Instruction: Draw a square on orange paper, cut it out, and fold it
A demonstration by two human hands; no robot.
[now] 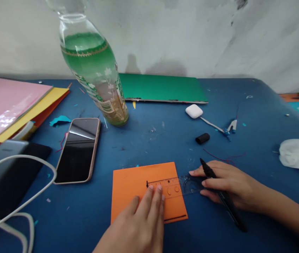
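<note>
An orange sheet of paper (128,182) lies on the blue table, with a clear plastic ruler (177,188) across its right part. My left hand (141,225) rests flat on the paper and on the ruler's left end, fingers stretched out. In my right hand (231,186) is an uncapped black marker (223,196), its dark tip pointing up and away. Fingertips of that hand also touch the ruler's right end, which sticks out past the paper. Black marks show at the ruler's left end and along the paper's lower right edge. The black marker cap (202,138) lies beyond my right hand.
Left of the paper are a phone (78,151), a white cable (20,211) and stacked coloured sheets (12,105). A plastic bottle (94,70) stands behind, beside a green booklet (162,88). A white earbud case (194,111), a compass (226,130) and crumpled tissue (297,154) lie rightward.
</note>
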